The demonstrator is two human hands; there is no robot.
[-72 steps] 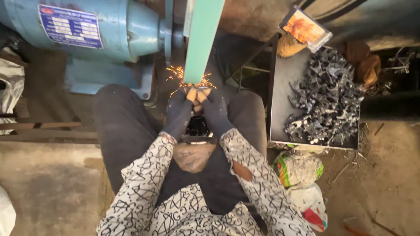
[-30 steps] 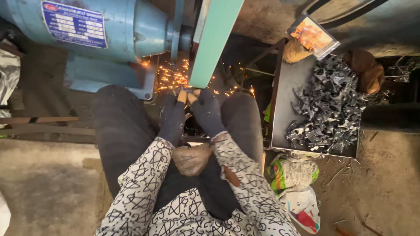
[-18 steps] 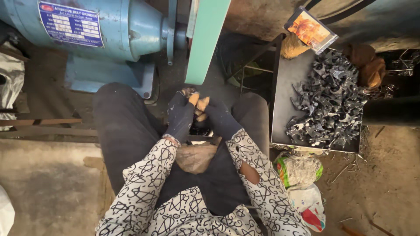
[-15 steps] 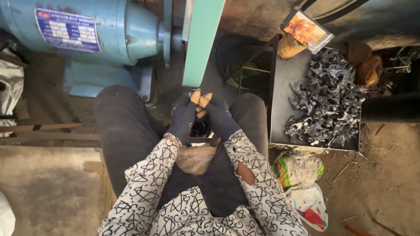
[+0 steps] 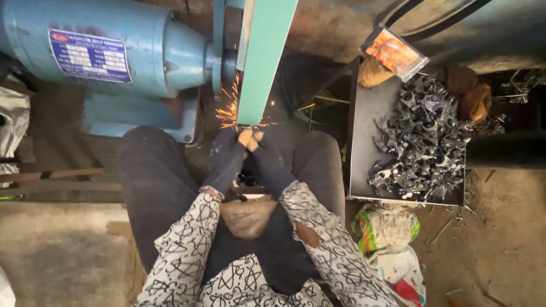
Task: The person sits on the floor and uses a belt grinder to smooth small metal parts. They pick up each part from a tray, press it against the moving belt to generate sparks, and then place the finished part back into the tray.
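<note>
Both my hands wear dark fingerless gloves and meet at the lower end of a green grinding belt (image 5: 264, 62). My left hand (image 5: 226, 152) and my right hand (image 5: 266, 153) pinch a small workpiece (image 5: 248, 136) against the belt; the piece itself is mostly hidden by my fingertips. Orange sparks (image 5: 230, 111) spray out to the left of the contact point. A blue motor housing (image 5: 108, 51) drives the belt from the left. My knees in dark trousers sit on either side of my hands.
A dark metal tray (image 5: 364, 142) to my right holds a heap of several dark metal parts (image 5: 424, 142). A small glossy packet (image 5: 395, 51) lies at its far end. Crumpled plastic bags (image 5: 387, 227) rest on the ground by my right thigh.
Half a second ago my hands held the piece just off the belt with no sparks. Now it is pressed against the belt and sparks fly left again.
</note>
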